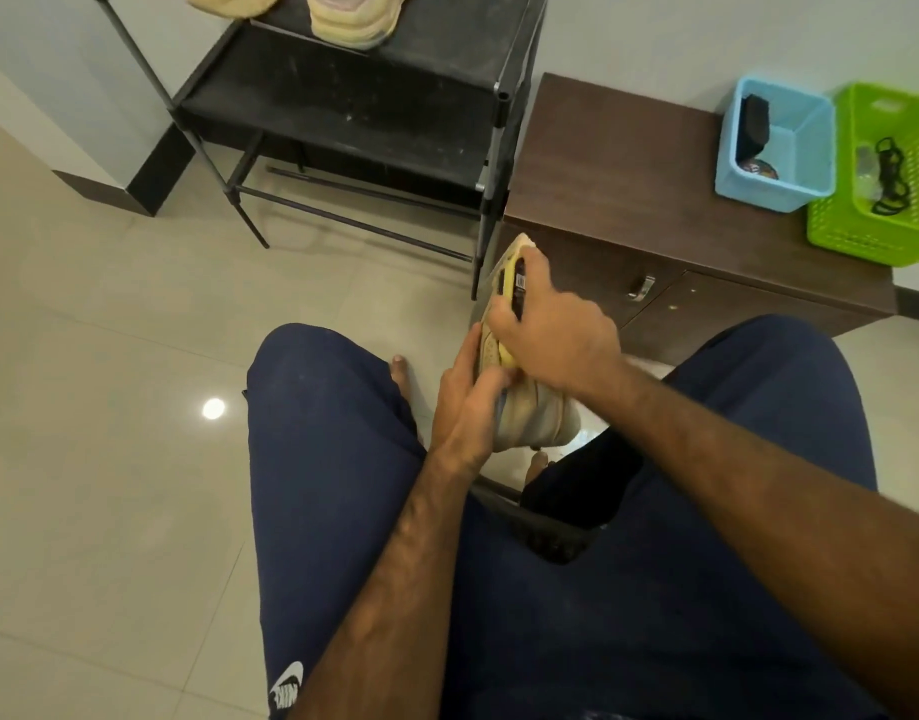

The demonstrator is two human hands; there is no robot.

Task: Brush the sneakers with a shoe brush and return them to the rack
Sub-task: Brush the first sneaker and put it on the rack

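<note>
Head view: left hand point(465, 402) grips the sneaker point(537, 413); right hand point(553, 337), at its one o'clock, curls round the brush point(510, 283) pressed on it.

I see the left hand point(465, 402) holding a beige sneaker point(537, 415) from its left side, above the floor point(109, 304) and between the two knees point(311, 387) in dark blue cloth. The right hand point(556, 332) grips a yellow shoe brush point(510, 285) and presses it on the upper part of this sneaker. Behind stands a black rack point(343, 111); on its top shelf I see a second sneaker point(348, 20) and another beige shoe point(228, 2), both cut by the frame. Just beside the rack is a brown cabinet point(602, 174), carrying a blue basket point(810, 142) and a green basket point(842, 226) side by side.
</note>
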